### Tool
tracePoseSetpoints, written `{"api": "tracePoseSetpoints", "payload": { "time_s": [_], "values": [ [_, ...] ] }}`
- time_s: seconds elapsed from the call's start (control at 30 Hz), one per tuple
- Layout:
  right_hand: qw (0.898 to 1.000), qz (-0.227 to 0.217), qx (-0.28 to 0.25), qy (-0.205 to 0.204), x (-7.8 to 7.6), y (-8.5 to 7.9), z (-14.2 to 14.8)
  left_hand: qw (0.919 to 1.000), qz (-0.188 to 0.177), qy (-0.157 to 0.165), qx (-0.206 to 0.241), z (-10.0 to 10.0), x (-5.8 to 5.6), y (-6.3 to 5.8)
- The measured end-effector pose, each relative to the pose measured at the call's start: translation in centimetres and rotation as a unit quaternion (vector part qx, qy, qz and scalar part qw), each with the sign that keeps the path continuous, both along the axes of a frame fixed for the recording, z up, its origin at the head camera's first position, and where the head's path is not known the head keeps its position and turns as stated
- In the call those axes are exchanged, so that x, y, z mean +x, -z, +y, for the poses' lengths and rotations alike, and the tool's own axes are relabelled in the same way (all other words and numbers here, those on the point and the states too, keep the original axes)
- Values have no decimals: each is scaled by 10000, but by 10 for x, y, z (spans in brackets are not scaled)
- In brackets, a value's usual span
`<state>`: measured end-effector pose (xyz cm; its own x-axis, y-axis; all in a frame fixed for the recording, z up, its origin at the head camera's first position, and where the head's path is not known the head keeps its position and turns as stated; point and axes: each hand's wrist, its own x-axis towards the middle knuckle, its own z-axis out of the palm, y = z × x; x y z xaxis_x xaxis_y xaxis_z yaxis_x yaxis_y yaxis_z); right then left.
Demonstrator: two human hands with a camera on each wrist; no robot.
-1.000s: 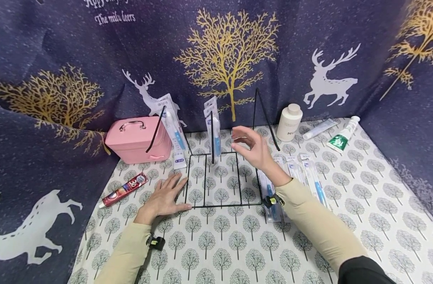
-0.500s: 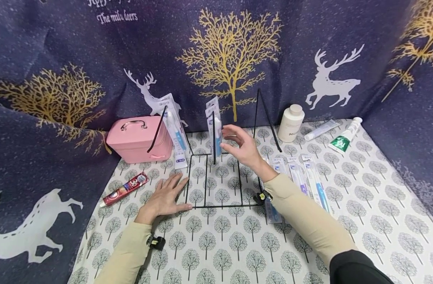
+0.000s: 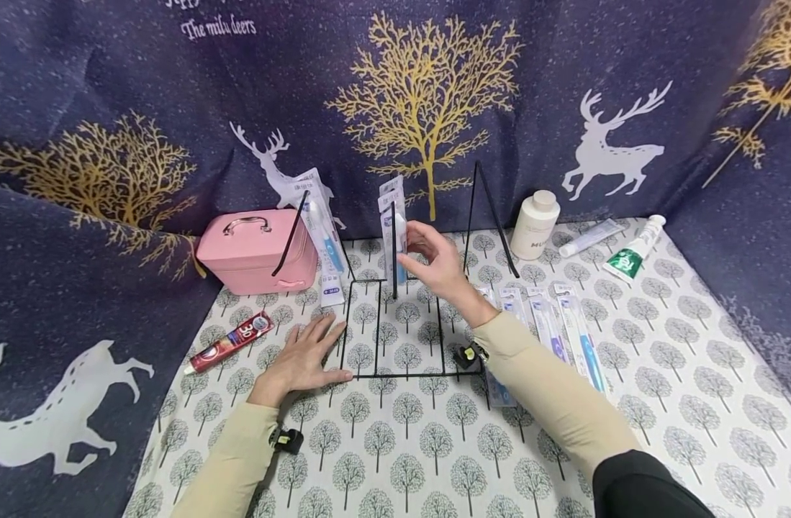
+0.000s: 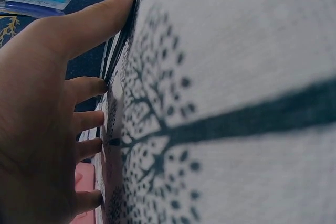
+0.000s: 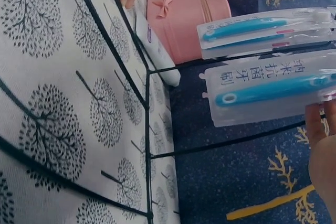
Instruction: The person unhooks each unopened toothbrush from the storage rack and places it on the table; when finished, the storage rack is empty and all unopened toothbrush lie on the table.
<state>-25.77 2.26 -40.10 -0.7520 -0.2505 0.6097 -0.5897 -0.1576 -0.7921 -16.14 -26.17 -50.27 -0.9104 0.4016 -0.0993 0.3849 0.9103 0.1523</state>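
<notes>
In the head view my right hand (image 3: pixel 437 262) pinches the edge of a packaged toothbrush (image 3: pixel 399 248) that stands upright in a black wire rack (image 3: pixel 408 375). The right wrist view shows fingers at the clear package with a blue toothbrush (image 5: pixel 273 90) inside; part of the hand is cut off there. Two other packaged toothbrushes (image 5: pixel 252 30) stand beyond a wire divider. My left hand (image 3: pixel 304 357) lies spread on the tablecloth, thumb and fingers beside the rack's left front corner. In the left wrist view the left thumb (image 4: pixel 100 19) touches the black wire.
Several packaged toothbrushes (image 3: pixel 579 338) lie right of the rack. A pink case (image 3: pixel 255 252), a red toothpaste tube (image 3: pixel 229 343) and a white tube (image 3: pixel 331 289) are at the left. A white bottle (image 3: pixel 535 225), pale tube (image 3: pixel 591 238) and green-and-white tube (image 3: pixel 635 250) sit back right.
My right hand has moved left from beside the packaged toothbrush in the rack and now pinches its edge. The left hand has stayed in place.
</notes>
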Motion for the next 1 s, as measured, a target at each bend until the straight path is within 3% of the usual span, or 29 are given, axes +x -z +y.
{"api": "tracePoseSetpoints", "payload": {
  "time_s": [0.5, 0.8, 1.0],
  "values": [
    [9980, 212, 386, 462, 6, -2, -7, 10000, 62, -13, -19, 0, 0, -1],
    [9981, 560, 55, 231, 10, -2, -3, 10000, 43, -19, 10, 0, 0, 0],
    [9968, 731, 70, 332, 13, -1, -1, 10000, 65, -53, 10, 1, 1, 0]
  ]
}}
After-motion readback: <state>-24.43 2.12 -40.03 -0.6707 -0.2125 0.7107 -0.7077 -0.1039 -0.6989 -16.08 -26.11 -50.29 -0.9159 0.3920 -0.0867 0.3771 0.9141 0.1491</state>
